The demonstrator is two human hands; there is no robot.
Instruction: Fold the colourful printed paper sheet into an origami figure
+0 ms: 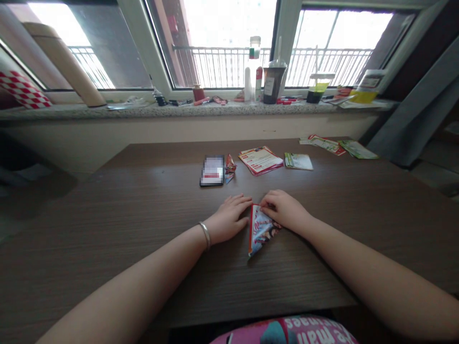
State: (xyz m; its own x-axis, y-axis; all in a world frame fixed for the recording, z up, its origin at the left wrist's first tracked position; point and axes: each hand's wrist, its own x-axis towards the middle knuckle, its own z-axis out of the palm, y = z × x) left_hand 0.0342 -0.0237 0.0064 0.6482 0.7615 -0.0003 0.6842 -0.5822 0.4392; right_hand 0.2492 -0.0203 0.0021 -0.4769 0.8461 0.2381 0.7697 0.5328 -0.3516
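A sheet of printed paper [261, 230], folded into a triangle, lies on the brown table in front of me. It is white and light blue with a red strip down its left side, and its point faces me. At its upper right edge my right hand [287, 210] has its fingertips closed on the paper, covering that corner. My left hand [229, 219], with a silver bangle at the wrist, rests flat on the table with fingers stretched out. Those fingertips come close to the paper's top left corner; whether they touch it I cannot tell.
Beyond my hands lie a phone [212, 171], a small folded colourful paper [230, 168], a stack of printed leaflets [261, 160] and a green-white pad [299, 161]. More leaflets [328, 145] sit at the far right. Cups and bottles line the window sill [222, 110].
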